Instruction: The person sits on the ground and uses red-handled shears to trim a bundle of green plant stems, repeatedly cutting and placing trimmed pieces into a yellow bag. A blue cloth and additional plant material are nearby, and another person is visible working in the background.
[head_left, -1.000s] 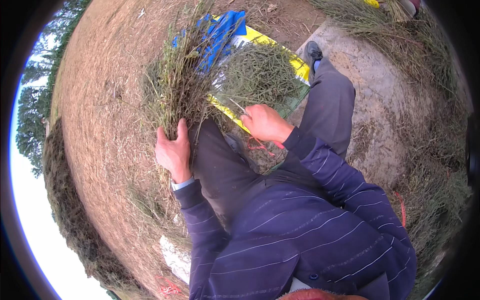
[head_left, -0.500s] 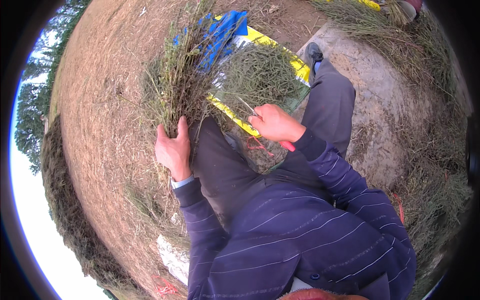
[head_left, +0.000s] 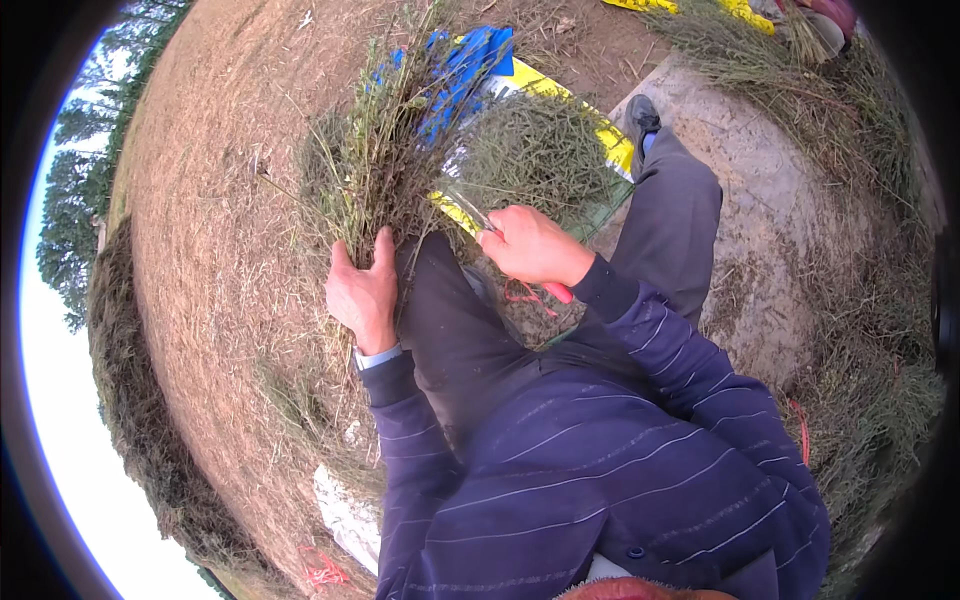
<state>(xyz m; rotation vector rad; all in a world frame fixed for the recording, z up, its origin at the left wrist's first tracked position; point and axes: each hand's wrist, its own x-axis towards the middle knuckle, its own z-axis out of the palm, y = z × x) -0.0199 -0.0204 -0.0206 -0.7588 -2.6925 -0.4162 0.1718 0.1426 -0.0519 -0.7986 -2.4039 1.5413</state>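
At L knee: stalks in L hand, tool in R hand

L hand grips stalks low, thumb & 1 finger pointing up; tops stick out away from body. R hand's closed round tool's red handle, blade angled twd stalks; can't tell if touching. Just past R hand, green pile on yellow-edged sheet, blue cloth at far L end, R shoe beside.
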